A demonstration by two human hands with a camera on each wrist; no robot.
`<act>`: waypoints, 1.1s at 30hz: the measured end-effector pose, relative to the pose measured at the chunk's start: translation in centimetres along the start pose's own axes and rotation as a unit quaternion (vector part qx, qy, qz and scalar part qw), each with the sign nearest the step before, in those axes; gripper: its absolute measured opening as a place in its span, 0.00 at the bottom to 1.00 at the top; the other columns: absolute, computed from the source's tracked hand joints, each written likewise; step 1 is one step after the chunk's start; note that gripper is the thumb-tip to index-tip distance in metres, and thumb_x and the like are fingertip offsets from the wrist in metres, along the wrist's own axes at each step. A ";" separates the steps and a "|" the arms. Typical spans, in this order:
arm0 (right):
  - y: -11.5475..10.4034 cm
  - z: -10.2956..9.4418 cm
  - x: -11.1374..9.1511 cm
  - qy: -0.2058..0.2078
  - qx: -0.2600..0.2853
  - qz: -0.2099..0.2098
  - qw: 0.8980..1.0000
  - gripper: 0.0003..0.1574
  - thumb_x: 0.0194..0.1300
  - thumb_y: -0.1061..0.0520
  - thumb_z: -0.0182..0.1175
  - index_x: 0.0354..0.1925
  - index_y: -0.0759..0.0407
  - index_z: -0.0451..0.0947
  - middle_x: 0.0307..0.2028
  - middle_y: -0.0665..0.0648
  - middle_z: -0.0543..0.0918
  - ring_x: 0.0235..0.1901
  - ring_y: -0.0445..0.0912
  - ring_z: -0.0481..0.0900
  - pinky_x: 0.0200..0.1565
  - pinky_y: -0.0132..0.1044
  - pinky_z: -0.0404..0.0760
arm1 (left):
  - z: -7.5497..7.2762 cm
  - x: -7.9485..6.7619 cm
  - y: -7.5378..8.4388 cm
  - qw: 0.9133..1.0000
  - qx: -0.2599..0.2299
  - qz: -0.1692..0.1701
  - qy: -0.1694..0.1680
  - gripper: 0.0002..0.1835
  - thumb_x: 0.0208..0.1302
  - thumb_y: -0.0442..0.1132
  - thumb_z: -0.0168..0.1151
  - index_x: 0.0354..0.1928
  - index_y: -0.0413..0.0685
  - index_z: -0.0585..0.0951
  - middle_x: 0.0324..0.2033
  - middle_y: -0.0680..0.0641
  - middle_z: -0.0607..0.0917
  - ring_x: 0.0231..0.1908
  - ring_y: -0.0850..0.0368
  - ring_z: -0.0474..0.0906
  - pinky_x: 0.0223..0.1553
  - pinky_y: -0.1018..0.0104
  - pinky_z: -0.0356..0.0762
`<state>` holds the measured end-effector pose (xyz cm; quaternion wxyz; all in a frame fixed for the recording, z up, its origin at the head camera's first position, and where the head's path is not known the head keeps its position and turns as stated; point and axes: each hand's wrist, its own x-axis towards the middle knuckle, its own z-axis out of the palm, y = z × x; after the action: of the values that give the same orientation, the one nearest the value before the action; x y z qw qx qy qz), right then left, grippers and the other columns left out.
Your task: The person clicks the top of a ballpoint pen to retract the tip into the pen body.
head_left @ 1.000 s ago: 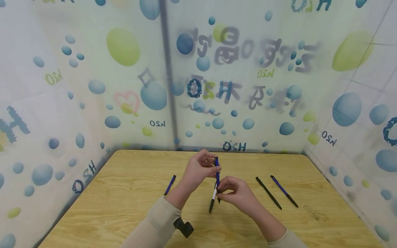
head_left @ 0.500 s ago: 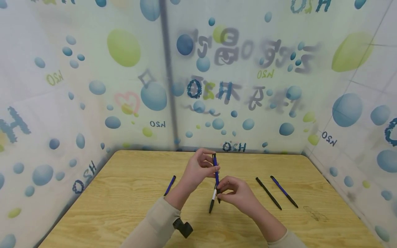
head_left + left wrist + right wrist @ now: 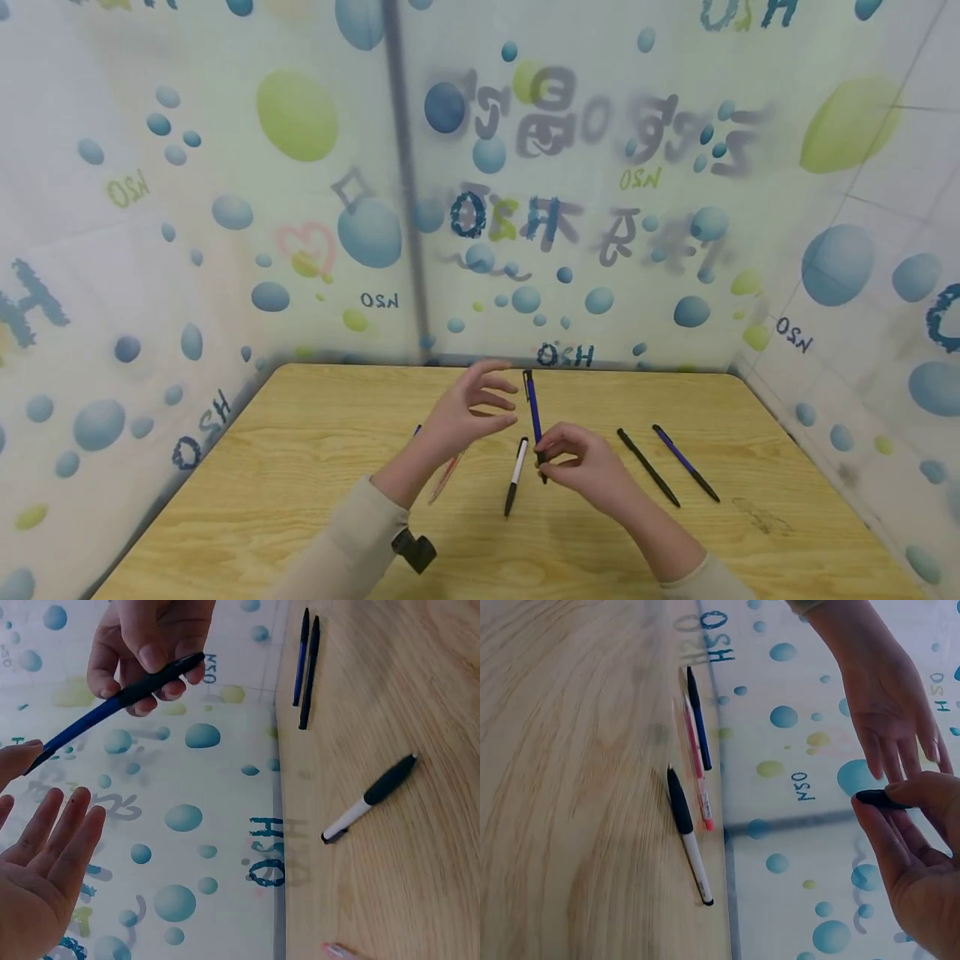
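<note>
A blue pen with a black grip [image 3: 534, 408] stands nearly upright above the table, its clip end at the top. My right hand [image 3: 588, 462] pinches it by the black grip near the writing tip, as the left wrist view also shows along the pen's length [image 3: 82, 724]. To the left of the pen, my left hand [image 3: 468, 412] has its fingers spread and holds nothing. In the head view a small gap separates its fingertips from the pen. Below the hands a white pen with a black grip [image 3: 516, 477] lies on the table.
On the right of the wooden table [image 3: 795, 450] lie a black pen [image 3: 648, 467] and another blue pen [image 3: 686, 462]. A pink-red pen [image 3: 697, 757] and a further blue pen [image 3: 700, 720] lie on the left, partly behind my left arm in the head view. Patterned curtains surround the table.
My left hand has let go of the blue pen's upper part and moved left, its fingers spreading. The right hand keeps the pen, which has shifted slightly right. The pink-red pen has come into view.
</note>
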<state>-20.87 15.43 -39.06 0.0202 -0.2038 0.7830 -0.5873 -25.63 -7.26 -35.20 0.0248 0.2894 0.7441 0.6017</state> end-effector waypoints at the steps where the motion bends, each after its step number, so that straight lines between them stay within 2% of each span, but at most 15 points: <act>1: 0.1 -0.2 0.0 0.001 -0.002 0.001 1.000 0.11 0.61 0.68 0.65 0.44 0.64 0.79 0.44 0.61 0.80 0.43 0.54 0.82 0.40 0.39 0.84 | -0.3 -0.2 -0.1 1.000 0.007 0.001 -0.002 0.33 0.61 0.34 0.69 0.67 0.54 0.68 0.53 0.41 0.79 0.50 0.48 0.80 0.46 0.55 0.81; 5: 0.6 -1.4 -0.1 0.011 -0.016 0.011 1.000 0.12 0.62 0.69 0.64 0.45 0.64 0.79 0.44 0.63 0.81 0.42 0.54 0.82 0.40 0.38 0.84 | -1.4 -0.9 -0.8 0.999 0.041 -0.008 -0.001 0.33 0.61 0.35 0.70 0.67 0.54 0.69 0.53 0.44 0.79 0.49 0.50 0.80 0.47 0.55 0.81; 12: 2.4 -3.7 -0.3 0.031 -0.063 0.029 0.997 0.17 0.61 0.70 0.63 0.49 0.62 0.80 0.48 0.66 0.81 0.42 0.53 0.82 0.39 0.39 0.84 | -3.0 -2.0 -1.8 0.995 0.093 -0.019 -0.018 0.33 0.60 0.36 0.70 0.66 0.56 0.69 0.54 0.45 0.78 0.50 0.50 0.79 0.47 0.55 0.80; 15: 3.4 -4.4 -0.4 0.036 -0.082 0.042 0.995 0.20 0.61 0.71 0.63 0.51 0.59 0.80 0.49 0.65 0.81 0.42 0.51 0.82 0.38 0.38 0.84 | -3.6 -2.5 -2.1 0.992 0.119 -0.026 -0.013 0.32 0.60 0.38 0.70 0.65 0.57 0.70 0.52 0.47 0.79 0.50 0.49 0.79 0.46 0.57 0.81; 20: 4.6 -5.5 -0.5 0.025 -0.095 0.059 0.993 0.24 0.60 0.71 0.63 0.55 0.61 0.79 0.50 0.65 0.79 0.42 0.52 0.81 0.36 0.39 0.83 | -4.7 -3.6 -3.1 0.988 0.149 -0.041 -0.004 0.30 0.59 0.39 0.71 0.64 0.56 0.72 0.49 0.49 0.80 0.48 0.48 0.80 0.45 0.58 0.81; 27: 5.7 -6.6 -0.8 0.018 -0.123 0.089 0.988 0.27 0.59 0.71 0.63 0.58 0.65 0.76 0.49 0.61 0.79 0.41 0.50 0.80 0.36 0.39 0.82 | -6.5 -4.9 -4.3 0.981 0.189 -0.050 -0.005 0.29 0.59 0.34 0.71 0.63 0.53 0.73 0.49 0.47 0.80 0.46 0.52 0.80 0.43 0.62 0.81; 30: 6.2 -6.8 -1.0 0.021 -0.138 0.100 0.985 0.27 0.58 0.72 0.64 0.57 0.65 0.77 0.49 0.60 0.79 0.40 0.50 0.79 0.35 0.40 0.82 | -7.3 -5.4 -4.8 0.977 0.206 -0.062 -0.002 0.29 0.59 0.33 0.70 0.62 0.53 0.74 0.49 0.48 0.80 0.46 0.51 0.79 0.43 0.62 0.81; 33: 6.6 -6.7 -1.1 0.029 -0.148 0.120 0.981 0.26 0.57 0.73 0.63 0.56 0.65 0.78 0.48 0.59 0.79 0.38 0.49 0.79 0.32 0.41 0.82 | -8.0 -5.8 -5.2 0.973 0.222 -0.069 -0.008 0.29 0.60 0.33 0.70 0.63 0.51 0.73 0.50 0.47 0.79 0.48 0.46 0.79 0.42 0.61 0.82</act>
<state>-23.66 23.44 -43.29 0.0377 -0.0919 0.8802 -0.4641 -26.01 -17.51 -39.55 0.0075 0.2399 0.8771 0.4161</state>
